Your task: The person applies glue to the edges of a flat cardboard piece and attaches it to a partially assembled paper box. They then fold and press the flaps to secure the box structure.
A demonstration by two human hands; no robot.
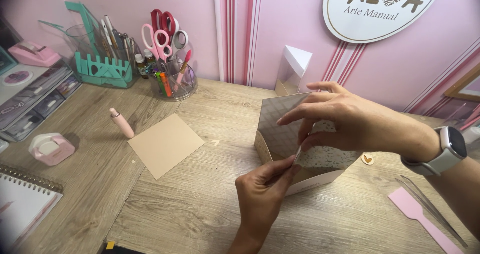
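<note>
Kraft-brown card and clear film: small gift box (300, 154), centre right of the frame, standing on the wooden desk (200, 204) with its open side toward me. My left hand (262, 194), lower centre, has thumb and forefinger pinched together on the near edge of the clear film panel. My right hand (350, 121), entering from the right edge, has fingers pressed on the same panel from above, thumb and fingertips closed on the film; a white watch (447, 149) sits on that wrist.

Other items:
- Tan square of card (166, 144), flat, left of the box, well apart from it.
- Pink pen-shaped tool (121, 123), just beside the tan square, toward the left.
- Pink tape dispenser (50, 148), left edge.
- Spiral notebook (25, 199), lower left corner.
- Clear cup of scissors and markers (170, 64), upper left.
- Teal organiser (102, 59), beside the cup.
- Pink spatula (420, 216), lower right.
- Small clear-topped box (292, 69), upper centre, behind the gift box.
</note>
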